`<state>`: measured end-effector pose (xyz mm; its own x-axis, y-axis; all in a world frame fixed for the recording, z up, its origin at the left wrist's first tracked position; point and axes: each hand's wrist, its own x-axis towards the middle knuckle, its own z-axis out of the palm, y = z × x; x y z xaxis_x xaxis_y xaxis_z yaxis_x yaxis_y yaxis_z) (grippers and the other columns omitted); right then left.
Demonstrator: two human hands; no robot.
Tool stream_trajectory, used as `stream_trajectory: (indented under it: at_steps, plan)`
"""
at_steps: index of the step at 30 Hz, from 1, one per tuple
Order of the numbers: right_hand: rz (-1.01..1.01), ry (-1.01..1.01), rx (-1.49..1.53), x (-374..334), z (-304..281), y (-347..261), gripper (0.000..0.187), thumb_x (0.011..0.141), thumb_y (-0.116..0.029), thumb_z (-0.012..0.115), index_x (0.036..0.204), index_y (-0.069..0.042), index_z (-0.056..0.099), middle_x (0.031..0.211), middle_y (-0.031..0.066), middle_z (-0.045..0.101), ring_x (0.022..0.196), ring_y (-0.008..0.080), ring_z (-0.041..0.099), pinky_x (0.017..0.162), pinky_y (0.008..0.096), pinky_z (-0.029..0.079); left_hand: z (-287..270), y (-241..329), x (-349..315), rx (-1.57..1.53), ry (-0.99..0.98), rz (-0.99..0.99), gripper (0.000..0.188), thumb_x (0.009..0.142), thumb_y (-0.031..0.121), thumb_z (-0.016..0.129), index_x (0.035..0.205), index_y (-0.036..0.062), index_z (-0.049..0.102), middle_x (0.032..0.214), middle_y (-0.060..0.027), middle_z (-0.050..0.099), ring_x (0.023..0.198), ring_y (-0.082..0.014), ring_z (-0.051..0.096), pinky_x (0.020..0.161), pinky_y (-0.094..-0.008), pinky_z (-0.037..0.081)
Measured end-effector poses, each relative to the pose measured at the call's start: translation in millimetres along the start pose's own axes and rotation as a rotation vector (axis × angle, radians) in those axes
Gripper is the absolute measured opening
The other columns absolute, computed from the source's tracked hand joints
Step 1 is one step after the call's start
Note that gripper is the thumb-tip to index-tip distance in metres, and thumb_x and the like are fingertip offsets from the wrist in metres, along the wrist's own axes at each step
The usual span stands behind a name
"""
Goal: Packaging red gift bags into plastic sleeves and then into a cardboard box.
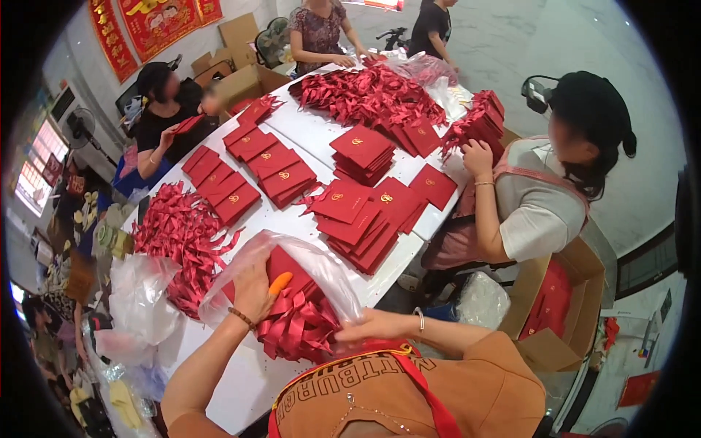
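Note:
A stack of red paper gift bags (288, 264) with a bunch of red ribbon handles (299, 325) lies partly inside a clear plastic bag (328, 266) at the table's near edge. My left hand (253, 288), with an orange finger cover on the thumb, is closed on the stack's left side. Some of its fingers are hidden by the stack and the plastic. At the right, my right hand (369, 326) is closed on the plastic bag's edge, beside the ribbons. Its fingertips are partly hidden.
A white table (292, 131) bears several piles of red gift bags (274, 168) and a ribbon heap (182, 237). More plastic bags (139, 299) lie at left. Co-workers stand or sit around; the one at right (540, 182) handles ribboned bags near a cardboard box (584, 292).

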<state>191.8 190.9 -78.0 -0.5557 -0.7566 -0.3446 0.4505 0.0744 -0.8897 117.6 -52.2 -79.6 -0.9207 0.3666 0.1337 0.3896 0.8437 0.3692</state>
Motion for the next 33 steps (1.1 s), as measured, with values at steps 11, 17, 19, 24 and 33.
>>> stream_trajectory:
  at_steps: [11, 17, 19, 24, 33]
  plan:
    - [-0.026, 0.047, -0.072, -7, -14, -89, 0.03, 0.085, -0.024, 0.055, 0.064, -0.003, 0.055, 0.059, -0.0009, 0.05, 0.055, 0.0064, 0.048, 0.052, 0.022, 0.04, 16, -10, 16, 0.162, 0.244, 0.099, 0.057, 0.077, 0.045, 0.055, 0.114, 0.0032, 0.044, 0.121, -0.0154, 0.041, 0.107, -0.032, 0.038, 0.088, -0.043, 0.031]
    - [-0.378, -0.1, -0.386, 11, -47, -120, 0.021, 0.082, -0.011, 0.054, 0.065, -0.001, 0.051, 0.062, 0.0001, 0.05, 0.056, 0.0068, 0.044, 0.05, 0.0226, 0.034, 9, -5, 5, 0.132, 0.156, 0.009, 0.051, 0.08, 0.038, 0.055, 0.117, 0.0057, 0.041, 0.126, -0.0147, 0.038, 0.11, -0.0325, 0.037, 0.089, -0.041, 0.029]
    - [-0.636, -0.162, -0.188, 21, -56, -118, 0.015, 0.079, -0.005, 0.053, 0.065, 0.0, 0.049, 0.065, 0.0024, 0.049, 0.06, 0.0082, 0.044, 0.055, 0.0222, 0.036, 7, -3, 2, 0.144, 0.124, 0.019, 0.055, 0.077, 0.04, 0.058, 0.115, 0.0032, 0.043, 0.124, -0.0149, 0.038, 0.106, -0.0318, 0.038, 0.088, -0.0416, 0.031]
    - [-0.397, 0.042, -0.452, 36, -57, -118, 0.073, 0.066, -0.023, 0.069, 0.119, -0.003, 0.022, 0.078, 0.005, 0.045, 0.059, 0.0096, 0.045, 0.049, 0.0238, 0.038, 3, -2, -2, 0.214, 0.039, 0.013, 0.054, 0.077, 0.039, 0.059, 0.116, 0.0046, 0.042, 0.126, -0.0136, 0.037, 0.106, -0.0313, 0.037, 0.089, -0.0415, 0.03]
    - [-0.588, -0.012, -0.236, 59, -52, -141, 0.041, 0.075, 0.003, 0.051, 0.114, -0.001, 0.041, 0.07, -0.003, 0.051, 0.052, 0.0017, 0.042, 0.048, 0.0146, 0.033, 8, -3, 8, 0.181, 0.022, 0.009, 0.056, 0.075, 0.038, 0.061, 0.116, 0.0049, 0.042, 0.125, -0.0136, 0.037, 0.106, -0.0311, 0.038, 0.086, -0.0405, 0.032]
